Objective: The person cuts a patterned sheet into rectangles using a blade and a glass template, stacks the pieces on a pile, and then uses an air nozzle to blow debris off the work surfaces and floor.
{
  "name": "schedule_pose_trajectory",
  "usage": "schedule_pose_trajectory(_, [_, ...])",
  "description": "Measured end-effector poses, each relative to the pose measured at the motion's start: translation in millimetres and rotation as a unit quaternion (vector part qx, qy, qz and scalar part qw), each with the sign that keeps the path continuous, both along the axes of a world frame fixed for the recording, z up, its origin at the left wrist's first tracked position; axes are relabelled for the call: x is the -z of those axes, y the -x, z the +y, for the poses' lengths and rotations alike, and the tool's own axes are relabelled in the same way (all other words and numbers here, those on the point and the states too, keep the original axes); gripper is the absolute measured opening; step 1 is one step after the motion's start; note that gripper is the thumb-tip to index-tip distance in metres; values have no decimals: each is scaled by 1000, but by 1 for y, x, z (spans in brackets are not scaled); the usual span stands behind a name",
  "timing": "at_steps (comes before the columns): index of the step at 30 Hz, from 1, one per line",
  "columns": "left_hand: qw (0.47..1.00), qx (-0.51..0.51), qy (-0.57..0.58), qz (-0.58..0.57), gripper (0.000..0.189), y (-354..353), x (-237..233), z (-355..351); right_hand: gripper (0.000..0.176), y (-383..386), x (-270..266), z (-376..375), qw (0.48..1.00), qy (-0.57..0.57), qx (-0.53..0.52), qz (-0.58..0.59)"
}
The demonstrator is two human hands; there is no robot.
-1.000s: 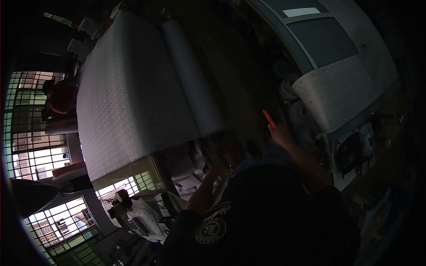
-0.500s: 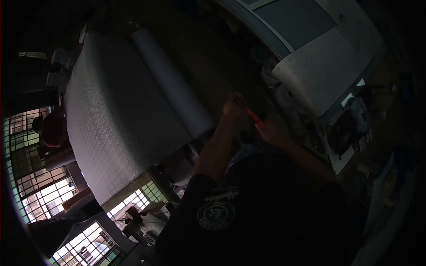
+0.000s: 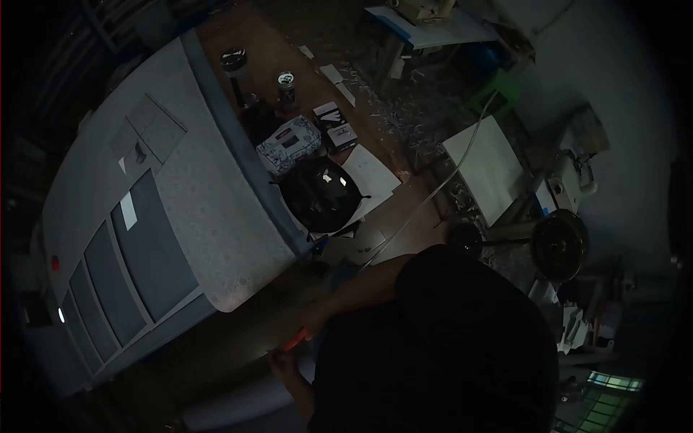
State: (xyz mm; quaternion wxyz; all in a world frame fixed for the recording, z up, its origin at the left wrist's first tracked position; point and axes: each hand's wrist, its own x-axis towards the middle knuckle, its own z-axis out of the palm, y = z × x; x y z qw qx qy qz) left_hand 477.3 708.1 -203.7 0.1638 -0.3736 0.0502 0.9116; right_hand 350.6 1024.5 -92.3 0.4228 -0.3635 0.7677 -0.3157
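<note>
Low in the dim view, my right hand (image 3: 315, 317) is closed round a slim orange utility knife (image 3: 295, 339), as far as its shape shows. My left hand (image 3: 284, 364) is at the knife's other end, fingers drawn together. What those fingers pinch, if anything, is too dark to make out. Both hands are in front of my dark shirt, over the shadowed floor beside the table corner.
A large table (image 3: 289, 249) carries patterned pale sheet and grey panels. On the brown tabletop behind are a glossy black bag-like object (image 3: 321, 195), a tissue box (image 3: 290, 143) and a can (image 3: 286, 90). A pale roll (image 3: 242, 408) lies below; a sewing machine (image 3: 570, 180) and round stool (image 3: 559, 245) are right.
My view has swung right, from the quilted roll and windows to the large table and cluttered room. Both hands stay close together with the orange knife between them.
</note>
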Motion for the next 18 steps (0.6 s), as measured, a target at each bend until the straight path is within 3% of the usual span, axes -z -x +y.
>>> schedule_pose_trajectory(1, [998, 30, 52, 30, 12, 3, -1, 1, 54, 5, -9, 5, 999, -13, -18, -28])
schedule_pose_trajectory(3, [989, 74, -125, -11, 13, 15, -7, -7, 55, 12, -24, 5, 997, -46, -22, -50])
schedule_pose_trajectory(4, [981, 175, 15, 78, 14, 17, -17, -5, 54, 12, -25, 4, 998, -60, -24, -21])
schedule_pose_trajectory(5, [937, 261, 158, 170, 16, 25, -23, -3, 53, 10, -23, -2, 997, -72, -25, 6])
schedule_pose_trajectory(8, [931, 292, 95, 198, 17, 26, 25, -21, 42, -16, 31, -5, 997, -46, 59, 29])
schedule_pose_trajectory(11, [923, 328, 23, 202, 19, 33, 70, -38, 43, -29, 2, 6, 993, -63, 99, -28])
schedule_pose_trajectory(18, [903, 374, -98, 185, 26, 57, 119, -30, 45, -57, -22, 3, 981, -133, 144, 2])
